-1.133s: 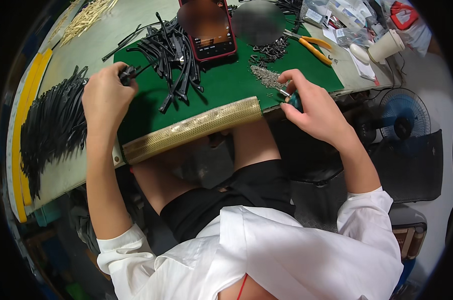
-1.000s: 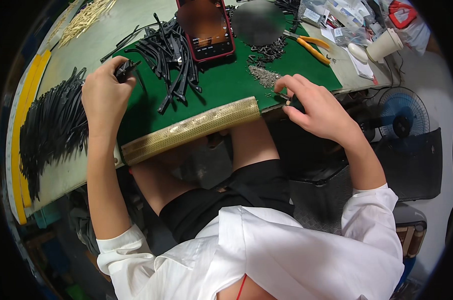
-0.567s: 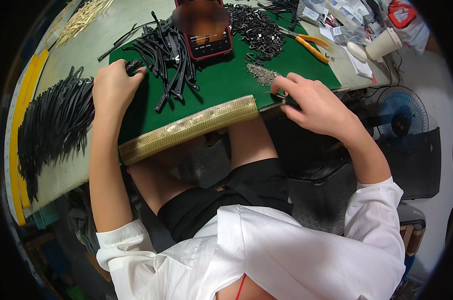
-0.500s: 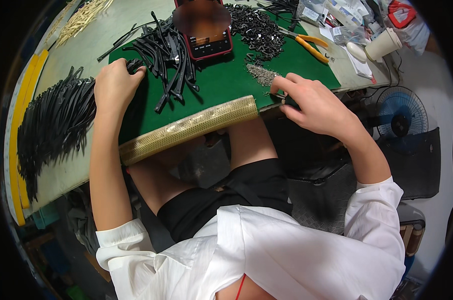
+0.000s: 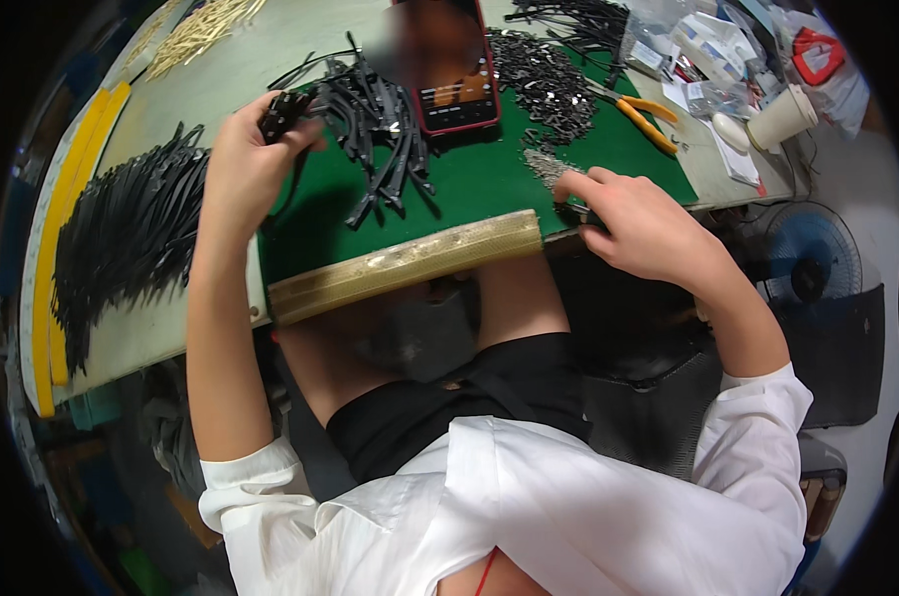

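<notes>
I start at the left of the bench (image 5: 151,328): a large heap of black straps (image 5: 122,243) lies on the pale surface beside a yellow strip (image 5: 47,268), well apart from the work; my left hand (image 5: 246,164) is raised over the left edge of the green mat (image 5: 469,194), fingers curled and pinched closed on a small black clip piece (image 5: 278,111), with a thin black strap trailing down from it; just beside it, toward the centre, a loose pile of black strips (image 5: 375,124) rests on the mat, touching a red phone (image 5: 447,70); I judge the left hand should hold its piece steady and level, clear of that pile, so the trailing strap does not snag others; further right, a spread of small dark metal parts (image 5: 544,84) and a smaller grey cluster (image 5: 549,164) lie on the mat; my right hand (image 5: 633,223) rests at the mat's near right edge, fingertips closed together on something small at the edge; I cannot tell what it grips; I judge it should lift one part only, pinched firmly, before meeting the left; orange-handled pliers (image 5: 648,109) and a paper cup (image 5: 782,117) stand beyond, untouched.
</notes>
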Available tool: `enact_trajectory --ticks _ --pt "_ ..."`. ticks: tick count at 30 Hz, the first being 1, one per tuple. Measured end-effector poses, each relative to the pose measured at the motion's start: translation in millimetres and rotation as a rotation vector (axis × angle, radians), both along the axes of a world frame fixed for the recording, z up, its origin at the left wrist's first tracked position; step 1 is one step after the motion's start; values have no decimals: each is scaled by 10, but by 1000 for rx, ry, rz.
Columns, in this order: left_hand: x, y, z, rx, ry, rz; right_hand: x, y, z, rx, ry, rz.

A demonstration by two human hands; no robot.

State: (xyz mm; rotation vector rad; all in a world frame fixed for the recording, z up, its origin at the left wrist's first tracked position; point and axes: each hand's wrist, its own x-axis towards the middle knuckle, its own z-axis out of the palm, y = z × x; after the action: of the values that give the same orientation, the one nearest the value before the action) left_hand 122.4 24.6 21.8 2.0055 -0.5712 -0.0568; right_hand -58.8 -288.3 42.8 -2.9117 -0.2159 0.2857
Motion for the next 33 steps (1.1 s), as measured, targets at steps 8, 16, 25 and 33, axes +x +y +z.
enact_trajectory --ticks 8,16,25,33 --pt "-405 -183 -11 37 -222 -12 7 49 72 465 77 -99" --pt "-433 -300 -191 202 -594 40 42 492 23 1278 177 -170" --pt "-997 -389 0 -196 -164 -64 58 809 4 1493 195 -214" --pt "-1036 -339 -164 -77 -670 -24 18 916 -7 1526 185 -157"
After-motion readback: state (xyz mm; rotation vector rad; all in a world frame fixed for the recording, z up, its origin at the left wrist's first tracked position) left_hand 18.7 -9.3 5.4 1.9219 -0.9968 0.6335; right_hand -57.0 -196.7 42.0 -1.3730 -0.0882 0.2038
